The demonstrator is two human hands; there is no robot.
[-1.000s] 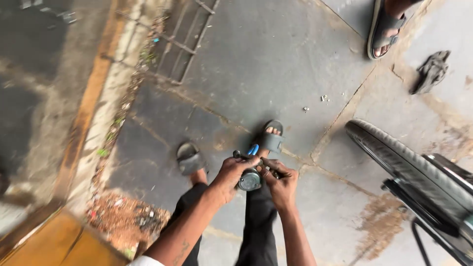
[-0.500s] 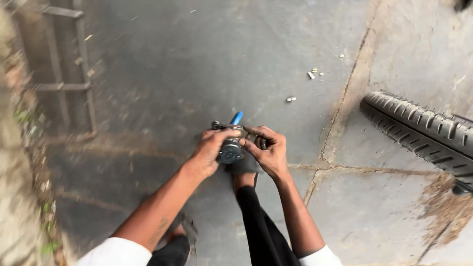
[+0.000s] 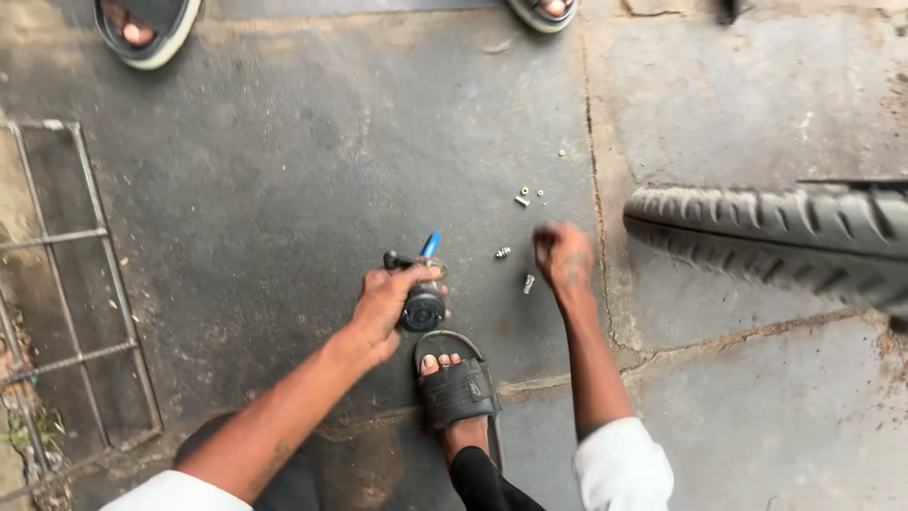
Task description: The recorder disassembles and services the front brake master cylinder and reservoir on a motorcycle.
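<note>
Item 1: my left hand (image 3: 386, 305), fingers wrapped around a small dark round mechanical part (image 3: 422, 305). A blue piece (image 3: 431, 244) sticks up from its far side and a short dark stub juts left. The part is held just above the floor, directly beyond my sandalled foot (image 3: 456, 386).

Item 2: my right hand (image 3: 564, 255), motion-blurred, fingers curled loosely inward and low over the ground. I cannot tell whether they pinch anything. It is apart from the left hand and the part.

Item 3: loose small hardware (image 3: 522, 197), pale metal bolts and nuts, scattered on the floor. One piece (image 3: 529, 282) lies just beside the right hand, another (image 3: 502, 252) lies between the two hands, and the rest sit a little beyond.

Item 4: treaded tyre (image 3: 766, 235), lying across the right side, near the right hand but not touching it.

Item 5: grey concrete floor (image 3: 284, 170), cracked in slabs, stained.

Item 6: metal grate (image 3: 66, 284) at the left edge.

Item 7: two sandalled feet of other people, one at upper left (image 3: 147, 26), one at top centre (image 3: 544, 11).
</note>
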